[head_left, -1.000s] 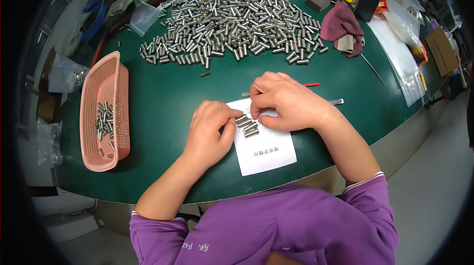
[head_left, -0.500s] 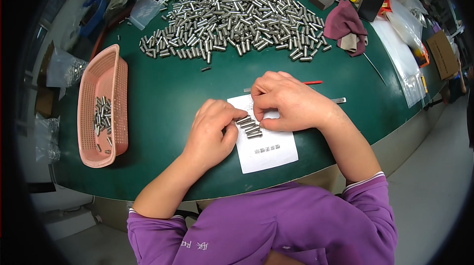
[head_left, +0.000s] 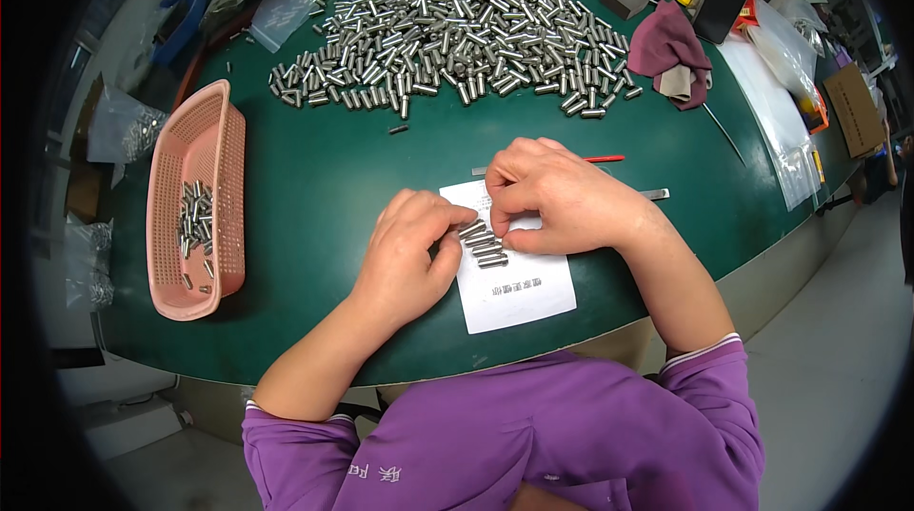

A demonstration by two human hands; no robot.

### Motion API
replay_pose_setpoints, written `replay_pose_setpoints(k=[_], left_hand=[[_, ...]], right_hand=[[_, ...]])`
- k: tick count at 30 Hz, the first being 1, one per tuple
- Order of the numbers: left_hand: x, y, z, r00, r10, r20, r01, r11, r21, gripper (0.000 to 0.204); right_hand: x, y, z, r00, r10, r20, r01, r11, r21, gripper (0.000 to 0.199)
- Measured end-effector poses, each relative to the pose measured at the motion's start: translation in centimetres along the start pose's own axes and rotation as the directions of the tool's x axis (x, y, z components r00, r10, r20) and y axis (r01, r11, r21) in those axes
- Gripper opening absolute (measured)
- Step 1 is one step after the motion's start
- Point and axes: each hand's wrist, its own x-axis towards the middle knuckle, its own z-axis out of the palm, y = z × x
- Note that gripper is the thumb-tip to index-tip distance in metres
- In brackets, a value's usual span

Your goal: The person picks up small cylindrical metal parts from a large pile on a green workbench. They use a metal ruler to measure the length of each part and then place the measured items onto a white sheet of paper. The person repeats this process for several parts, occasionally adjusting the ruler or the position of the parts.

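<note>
A white paper slip (head_left: 519, 287) lies on the green table (head_left: 324, 187) in front of me. On it sits a short row of small metal cylinders (head_left: 484, 246), side by side. My left hand (head_left: 409, 259) rests at the row's left end, fingertips pinching the nearest cylinder. My right hand (head_left: 557, 197) covers the slip's upper right part, its fingers curled down on the row's far end. A large heap of the same metal cylinders (head_left: 457, 25) is spread across the far side of the table.
A pink plastic basket (head_left: 195, 201) holding several cylinders stands at the left. A maroon cloth (head_left: 666, 44), a red pen (head_left: 603, 160), a thin metal strip (head_left: 655, 194) and clear plastic bags (head_left: 781, 111) lie to the right. One stray cylinder (head_left: 398, 129) lies mid-table.
Both hands stay at the row of cylinders on the slip; the fingers have shifted only slightly. The view has tilted a little.
</note>
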Motion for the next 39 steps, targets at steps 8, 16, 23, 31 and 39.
replay_pose_setpoints(k=[8,16,23,31,39], left_hand=[[0.1,0.1,-0.1,1.000,0.013,0.001,-0.013,1.000,-0.001,0.019],[0.1,0.0,0.0,1.000,0.002,0.000,-0.002,1.000,-0.014,0.017],[0.0,0.0,0.1,1.000,-0.001,0.004,0.001,1.000,-0.016,0.017],[0.0,0.0,0.1,1.000,-0.007,0.002,0.007,1.000,-0.017,0.016],[0.2,-0.3,0.1,0.998,-0.055,0.006,0.056,0.998,-0.038,0.021]], right_hand=[[0.1,0.4,0.1,0.997,0.038,-0.061,-0.038,0.999,-0.008,0.008],[0.3,0.3,0.5,0.993,0.038,-0.108,-0.040,0.999,-0.010,0.010],[0.4,0.4,0.7,0.993,0.038,-0.111,-0.040,0.999,-0.012,0.010],[0.5,0.5,1.0,0.993,0.031,-0.115,-0.033,0.999,-0.013,0.014],[0.7,0.7,1.1,0.992,0.008,-0.126,-0.013,0.999,-0.037,0.016]])
